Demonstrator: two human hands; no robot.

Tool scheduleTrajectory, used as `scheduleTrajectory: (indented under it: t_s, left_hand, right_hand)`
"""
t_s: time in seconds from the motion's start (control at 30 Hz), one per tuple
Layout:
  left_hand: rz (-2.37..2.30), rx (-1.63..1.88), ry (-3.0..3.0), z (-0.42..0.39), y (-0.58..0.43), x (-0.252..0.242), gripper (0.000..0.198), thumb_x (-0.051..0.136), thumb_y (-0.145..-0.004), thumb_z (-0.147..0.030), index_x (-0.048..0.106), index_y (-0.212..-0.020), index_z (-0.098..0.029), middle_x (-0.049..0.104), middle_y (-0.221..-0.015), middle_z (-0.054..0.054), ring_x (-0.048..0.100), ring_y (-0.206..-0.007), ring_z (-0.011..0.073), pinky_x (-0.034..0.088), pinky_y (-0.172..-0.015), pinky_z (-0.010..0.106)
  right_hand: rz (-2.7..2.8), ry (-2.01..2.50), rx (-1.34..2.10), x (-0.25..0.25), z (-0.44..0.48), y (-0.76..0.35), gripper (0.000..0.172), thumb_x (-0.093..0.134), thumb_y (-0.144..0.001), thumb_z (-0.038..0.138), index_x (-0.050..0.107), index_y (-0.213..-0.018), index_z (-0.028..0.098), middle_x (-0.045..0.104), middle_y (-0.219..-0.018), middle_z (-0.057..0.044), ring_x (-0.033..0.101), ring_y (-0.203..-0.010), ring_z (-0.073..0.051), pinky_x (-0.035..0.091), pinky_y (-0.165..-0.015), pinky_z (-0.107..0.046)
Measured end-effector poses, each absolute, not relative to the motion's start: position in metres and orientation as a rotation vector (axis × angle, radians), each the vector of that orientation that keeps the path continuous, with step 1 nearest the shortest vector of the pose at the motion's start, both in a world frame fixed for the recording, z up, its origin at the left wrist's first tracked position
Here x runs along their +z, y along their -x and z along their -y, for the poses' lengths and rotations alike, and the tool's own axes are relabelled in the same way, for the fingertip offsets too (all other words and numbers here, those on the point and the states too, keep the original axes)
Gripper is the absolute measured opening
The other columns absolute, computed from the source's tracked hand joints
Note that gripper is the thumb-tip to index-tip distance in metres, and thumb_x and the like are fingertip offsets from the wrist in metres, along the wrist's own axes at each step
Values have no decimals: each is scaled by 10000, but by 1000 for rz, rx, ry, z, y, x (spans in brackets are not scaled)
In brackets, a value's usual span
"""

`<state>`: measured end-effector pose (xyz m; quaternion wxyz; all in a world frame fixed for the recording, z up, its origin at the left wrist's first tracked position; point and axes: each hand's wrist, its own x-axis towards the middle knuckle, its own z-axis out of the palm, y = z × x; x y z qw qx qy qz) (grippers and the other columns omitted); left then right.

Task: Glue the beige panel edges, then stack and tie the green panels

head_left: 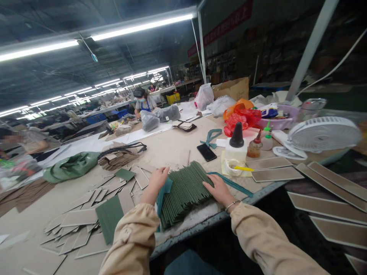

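A row of thin green panels (pixel 186 191) stands packed on edge near the front edge of the table, its lower end uneven. My left hand (pixel 157 181) presses its left end, fingers partly hidden behind a folded teal piece (pixel 164 193). At the right end, my right hand (pixel 219 188) lies against the panels, its thumb and fingers bent over their edges. Both hands hold the row between them. A teal strip (pixel 232 184) runs out past my right hand. Left of my left arm, a larger green panel (pixel 109 218) lies on scattered beige panels (pixel 80 217).
Beyond the row are a black phone (pixel 206 152), a white bottle with a black nozzle (pixel 236 147) and a tape roll (pixel 233 168). A white fan (pixel 323 133) stands right. Long beige panels (pixel 329 206) lie at right. Another person (pixel 145 103) sits farther back.
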<state>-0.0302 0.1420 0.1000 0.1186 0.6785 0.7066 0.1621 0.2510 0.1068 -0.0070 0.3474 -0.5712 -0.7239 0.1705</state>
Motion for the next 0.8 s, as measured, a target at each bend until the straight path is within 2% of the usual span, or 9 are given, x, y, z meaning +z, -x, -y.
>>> scheduleTrajectory:
  t_s: [0.1,0.2,0.3,0.4,0.57,0.63,0.73,0.8]
  left_hand:
    - [-2051,389,-2045,-170,7,85,373,437,-893,-411,700,-1014,-175,680,-1081,178,535,-1147,312,360,-985,449]
    - [-2024,342,-2073,-192,-15,70,391,429,-903,-434,701,-1021,-178,672,-1088,195,486,-1207,340,324,-994,501]
    - [-1955,286,-2087,-212,-33,57,438,367,-928,-435,691,-1063,-172,663,-1148,173,496,-1218,307,346,-997,443]
    - [-1886,194,-2066,-226,-42,49,517,300,-944,-428,708,-1012,-119,688,-1093,181,589,-1116,265,402,-952,359]
    - [-1843,138,-2021,-228,-42,46,563,310,-923,-459,735,-884,-92,709,-1012,205,635,-1043,292,426,-919,351]
    - [-1825,173,-2013,-225,-37,47,571,326,-910,-499,734,-905,-99,710,-1030,193,632,-1053,295,422,-931,344]
    - [-1845,291,-1983,-220,-17,50,602,280,-921,-523,684,-1091,-110,662,-1188,156,577,-1162,271,384,-996,328]
    - [-1897,351,-1928,-215,6,52,640,249,-926,-528,656,-1139,-83,635,-1228,174,551,-1198,285,372,-1015,355]
  right_hand:
    - [1887,1443,454,-7,-106,-255,413,498,-897,395,601,-1189,121,606,-1176,-147,549,-1129,-236,424,-1020,-389]
    - [1910,1421,453,-5,-104,-260,401,500,-900,386,604,-1187,126,614,-1162,-138,556,-1114,-235,434,-1013,-395]
    - [1932,1408,449,-4,-103,-263,402,506,-899,391,597,-1202,143,608,-1171,-133,553,-1117,-238,439,-1008,-403]
    - [1940,1405,454,-2,-102,-263,401,519,-893,395,591,-1209,159,603,-1170,-130,547,-1125,-246,442,-1002,-414]
    - [1971,1407,452,4,-102,-263,449,516,-893,437,574,-1225,139,594,-1165,-149,536,-1132,-261,441,-996,-432]
    - [1978,1419,458,5,-101,-263,464,507,-894,452,570,-1235,144,591,-1183,-154,528,-1148,-270,434,-1002,-444]
    - [2004,1415,521,2,-98,-268,563,527,-871,488,510,-1320,149,546,-1287,-169,478,-1233,-290,387,-1050,-476]
    - [2068,1358,613,-1,-95,-273,740,602,-809,510,381,-1433,179,455,-1405,-165,393,-1325,-298,332,-1092,-492]
